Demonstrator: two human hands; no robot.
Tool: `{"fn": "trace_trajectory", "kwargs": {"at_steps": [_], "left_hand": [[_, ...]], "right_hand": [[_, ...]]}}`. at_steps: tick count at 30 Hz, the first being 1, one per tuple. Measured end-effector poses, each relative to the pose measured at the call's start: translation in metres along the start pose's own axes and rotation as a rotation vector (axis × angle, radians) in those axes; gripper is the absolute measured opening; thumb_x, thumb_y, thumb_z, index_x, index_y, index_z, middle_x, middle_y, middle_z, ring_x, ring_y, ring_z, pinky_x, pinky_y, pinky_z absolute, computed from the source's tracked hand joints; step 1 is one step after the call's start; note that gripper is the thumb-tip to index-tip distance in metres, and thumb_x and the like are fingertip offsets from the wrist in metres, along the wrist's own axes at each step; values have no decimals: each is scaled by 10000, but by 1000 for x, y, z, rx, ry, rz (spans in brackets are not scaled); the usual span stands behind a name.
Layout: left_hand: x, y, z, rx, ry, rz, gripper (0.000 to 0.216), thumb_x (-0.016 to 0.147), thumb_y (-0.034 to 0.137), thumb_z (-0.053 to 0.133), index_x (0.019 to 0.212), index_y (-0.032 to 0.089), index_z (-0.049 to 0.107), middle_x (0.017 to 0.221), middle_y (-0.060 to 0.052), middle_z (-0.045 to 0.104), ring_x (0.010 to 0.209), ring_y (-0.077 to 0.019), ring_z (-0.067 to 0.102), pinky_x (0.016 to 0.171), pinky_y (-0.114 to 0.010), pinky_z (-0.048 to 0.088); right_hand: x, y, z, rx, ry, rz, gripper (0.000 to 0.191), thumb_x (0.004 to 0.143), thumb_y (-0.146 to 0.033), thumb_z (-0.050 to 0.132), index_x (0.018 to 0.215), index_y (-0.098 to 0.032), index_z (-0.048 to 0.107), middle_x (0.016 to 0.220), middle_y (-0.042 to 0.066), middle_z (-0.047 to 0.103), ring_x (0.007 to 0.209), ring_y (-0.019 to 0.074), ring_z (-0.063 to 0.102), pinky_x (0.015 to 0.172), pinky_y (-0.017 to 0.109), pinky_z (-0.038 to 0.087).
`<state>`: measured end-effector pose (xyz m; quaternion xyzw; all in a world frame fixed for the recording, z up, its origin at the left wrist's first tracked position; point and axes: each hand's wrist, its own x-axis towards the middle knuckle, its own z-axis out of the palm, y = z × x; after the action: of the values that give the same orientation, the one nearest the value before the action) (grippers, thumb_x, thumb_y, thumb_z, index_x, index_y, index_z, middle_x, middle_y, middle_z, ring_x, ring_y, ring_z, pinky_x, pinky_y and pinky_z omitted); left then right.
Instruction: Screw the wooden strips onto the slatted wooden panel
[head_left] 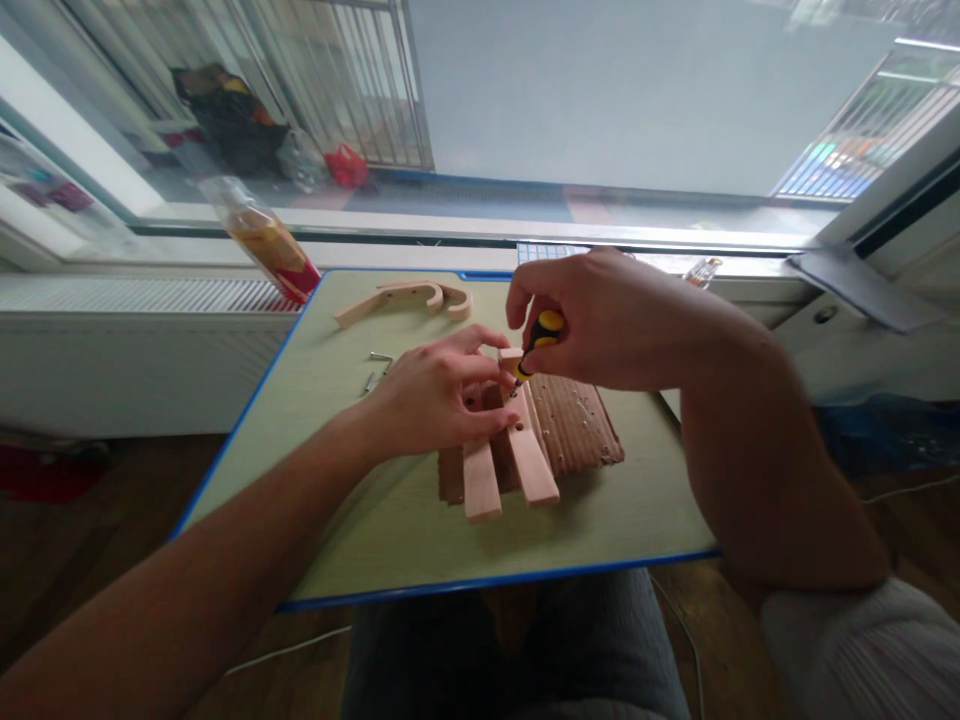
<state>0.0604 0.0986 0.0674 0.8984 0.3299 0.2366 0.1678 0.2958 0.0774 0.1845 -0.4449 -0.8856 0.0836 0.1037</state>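
My right hand is closed round the handle of a small yellow-and-black screwdriver. The screwdriver points down, its tip at a hole in the right wooden strip. With thumb and fingers, my left hand grips this strip from its left side, near the tip. A second wooden strip lies just to the left, partly under my left hand. Both strips rest on a brown piece of corrugated cardboard, dotted with small screws or similar bits.
Two curved wooden pieces lie at the table's far left. Small metal hex keys or pins are beside my left hand. The pale table has a blue edge. A bottle stands behind it, near the radiator and window.
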Motion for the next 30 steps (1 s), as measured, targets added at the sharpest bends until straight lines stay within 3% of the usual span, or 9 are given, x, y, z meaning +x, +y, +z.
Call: {"fn": "trace_trajectory", "kwargs": {"at_steps": [5,11,15,21,25,30], "left_hand": [[1,1,0,-12,5,2,210,870,427,873,985,252,855,1479,-71,688,1004,-231,735,819,-382,594],[1,4,0,21,16,-5,189,848,397,888,941,238,846,1362,-81,729,952,-220,724,776,-378,560],[2,4,-1,5,7,6,188,860,398,882,989,265,852,1389,-72,724,1043,-248,727,913,-427,586],[1,1,0,4,13,7,185,862,425,880,941,262,842,1441,-69,701,1033,-236,726,872,-394,593],[0,0,1,13,17,-4,212,850,430,888,975,263,852,1376,-76,717,1042,-241,729,831,-372,580],[1,0,0,10,4,11,214,867,426,876,990,253,849,1376,-84,710,1053,-247,735,848,-383,587]], "right_hand": [[5,-1,3,-61,20,26,169,874,-294,731,1010,-209,783,861,38,715,824,202,580,739,338,330],[8,-16,13,-126,38,40,247,987,-354,632,1052,-169,783,868,99,731,814,227,610,729,358,322],[5,-17,11,-118,-15,91,277,1020,-343,587,1146,-147,736,885,126,741,763,227,591,697,364,323],[2,-7,2,13,-101,-77,272,905,-128,588,1151,-161,700,1133,128,753,953,223,618,807,333,396],[2,-5,1,30,-101,-83,287,880,-124,571,1121,-181,716,1012,80,750,853,201,578,767,334,366],[3,-9,2,37,-32,-32,402,856,-165,609,1246,-193,701,948,56,741,788,194,560,716,330,322]]}}
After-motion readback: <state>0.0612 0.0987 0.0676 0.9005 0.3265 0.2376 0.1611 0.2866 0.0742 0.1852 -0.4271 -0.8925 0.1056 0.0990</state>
